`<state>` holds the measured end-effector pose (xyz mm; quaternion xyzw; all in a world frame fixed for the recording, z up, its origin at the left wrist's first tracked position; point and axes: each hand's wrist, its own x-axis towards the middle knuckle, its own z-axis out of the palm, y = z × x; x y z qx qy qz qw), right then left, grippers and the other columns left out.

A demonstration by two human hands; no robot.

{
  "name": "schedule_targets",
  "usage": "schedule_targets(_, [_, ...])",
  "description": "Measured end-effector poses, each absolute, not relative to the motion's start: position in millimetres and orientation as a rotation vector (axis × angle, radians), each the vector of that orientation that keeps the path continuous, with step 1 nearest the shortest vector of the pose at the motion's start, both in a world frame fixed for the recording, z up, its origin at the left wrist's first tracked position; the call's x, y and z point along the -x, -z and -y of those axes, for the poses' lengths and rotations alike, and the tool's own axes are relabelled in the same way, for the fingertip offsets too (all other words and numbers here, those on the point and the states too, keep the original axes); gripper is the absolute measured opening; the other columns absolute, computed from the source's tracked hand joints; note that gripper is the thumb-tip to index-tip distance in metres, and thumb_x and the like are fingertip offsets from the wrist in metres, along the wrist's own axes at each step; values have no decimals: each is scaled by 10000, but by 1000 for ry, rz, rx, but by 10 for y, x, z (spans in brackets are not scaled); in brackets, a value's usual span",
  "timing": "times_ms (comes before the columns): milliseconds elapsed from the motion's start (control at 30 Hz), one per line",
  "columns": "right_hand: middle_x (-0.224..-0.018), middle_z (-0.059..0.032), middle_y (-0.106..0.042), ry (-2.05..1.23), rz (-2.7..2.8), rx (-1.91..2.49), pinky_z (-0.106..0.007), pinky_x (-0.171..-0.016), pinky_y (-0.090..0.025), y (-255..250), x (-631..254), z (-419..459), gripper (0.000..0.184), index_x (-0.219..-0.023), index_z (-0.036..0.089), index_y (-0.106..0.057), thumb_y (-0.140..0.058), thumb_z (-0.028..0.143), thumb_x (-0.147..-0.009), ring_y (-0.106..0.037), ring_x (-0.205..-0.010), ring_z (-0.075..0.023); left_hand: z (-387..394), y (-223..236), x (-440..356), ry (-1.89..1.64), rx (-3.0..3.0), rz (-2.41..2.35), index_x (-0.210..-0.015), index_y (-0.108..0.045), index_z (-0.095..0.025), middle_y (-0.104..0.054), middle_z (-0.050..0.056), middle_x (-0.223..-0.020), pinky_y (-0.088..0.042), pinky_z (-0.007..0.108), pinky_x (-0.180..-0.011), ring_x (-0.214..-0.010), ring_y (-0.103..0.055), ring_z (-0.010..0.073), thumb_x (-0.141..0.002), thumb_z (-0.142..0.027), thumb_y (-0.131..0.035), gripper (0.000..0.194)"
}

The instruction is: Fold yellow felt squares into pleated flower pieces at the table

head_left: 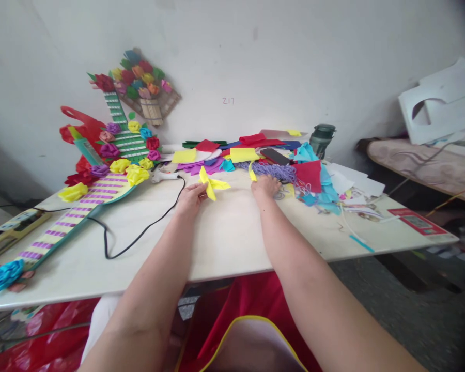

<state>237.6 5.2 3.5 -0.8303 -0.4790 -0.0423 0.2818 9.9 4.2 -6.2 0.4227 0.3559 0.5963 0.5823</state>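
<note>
Between the thumb and fingers of my left hand (196, 197) is a yellow petal-shaped piece (212, 185), its pointed lobes spreading like a flower over the tabletop. My right hand (266, 186) lies palm down at the near edge of a tangle of purple string (273, 170). Its fingers reach onto the pile and look apart, though their tips are partly hidden. A narrow yellow strip (252, 171) stands just beside that hand, touching or nearly touching it. Behind the hands lie yellow squares (244, 154) and a dark phone (276, 156).
A guitar-shaped craft (75, 209) with paper flowers spans the left side. A black cord (147, 227) curls from a white glue gun (163, 176). Light blue sheets (327, 183), a red piece (308, 175) and a dark bottle (322, 139) stand right. A power strip (13, 232) sits far left.
</note>
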Motion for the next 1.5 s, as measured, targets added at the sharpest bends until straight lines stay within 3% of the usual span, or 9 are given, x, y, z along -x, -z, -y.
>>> schedule_targets(167, [-1057,-188,-660,91,1216,2211,-468,-899,-340,10,-2418,-104,307,-957,121,-726,-465,139,-797,-531,-1078,-327,-33,58,-110,-1373,-989,-837,-653,-655,-109,-653,53,-654,-480,245,-554,-595,-596,133,-511,-287,-836,291])
schedule_targets(300, [-1011,-133,-686,40,1135,1924,-418,-881,-387,-32,-2433,-122,282,-906,151,-730,-466,170,-809,-575,-1002,-280,-22,51,-110,-1360,-1007,-838,-647,-652,-109,-652,47,-650,-477,229,-543,-584,-594,123,-497,-303,-842,310])
schedule_targets(533, [-722,-21,-672,-736,1087,1199,-267,-692,-445,-164,-2270,-136,178,-780,137,-701,-629,281,-705,-589,-704,-149,-23,33,-114,-1348,-990,-858,-646,-648,-107,-656,43,-645,-486,228,-534,-572,-602,121,-484,-277,-836,301])
schedule_targets(667, [-855,-39,-698,-946,1295,937,-282,-771,-443,-249,-2177,-15,191,-662,163,-686,-734,343,-618,-602,-857,-162,-16,19,-127,-1353,-976,-881,-635,-647,-105,-653,47,-633,-488,235,-530,-560,-598,125,-480,-267,-835,292])
schedule_targets(867, [-979,-70,-704,-1109,1447,889,-330,-871,-441,-273,-2144,85,207,-621,156,-695,-804,308,-532,-607,-969,-192,-32,26,-123,-1339,-991,-868,-636,-652,-103,-656,55,-634,-485,235,-528,-555,-594,127,-479,-272,-831,292])
schedule_targets(1067, [-933,-85,-715,-1164,1541,918,-343,-870,-463,-223,-2107,57,216,-615,146,-707,-826,268,-483,-650,-868,-178,-53,50,-118,-1344,-1005,-855,-663,-657,-102,-668,60,-640,-489,242,-539,-563,-604,138,-512,-196,-752,201])
schedule_targets(1200, [-807,-61,-721,-1093,1592,998,-318,-792,-493,-181,-2095,18,192,-592,148,-708,-824,249,-477,-650,-750,-160,-52,40,-125,-1345,-984,-886,-674,-661,-105,-667,57,-625,-490,242,-538,-541,-593,133,-521,-156,-709,169])
schedule_targets(1367, [-627,-37,-685,-1028,1596,1105,-254,-584,-498,-155,-2087,2,151,-603,137,-716,-804,233,-526,-598,-567,-128,-42,27,-130,-1341,-970,-885,-663,-652,-111,-671,59,-631,-488,249,-537,-543,-599,139,-540,-136,-688,131])
schedule_targets(1500, [-525,-21,-643,-1047,1565,1095,-238,-551,-498,-173,-2071,23,141,-602,125,-714,-794,230,-551,-595,-528,-126,-27,12,-125,-1329,-956,-860,-672,-650,-116,-674,56,-635,-495,246,-532,-559,-610,146,-570,-134,-682,108])
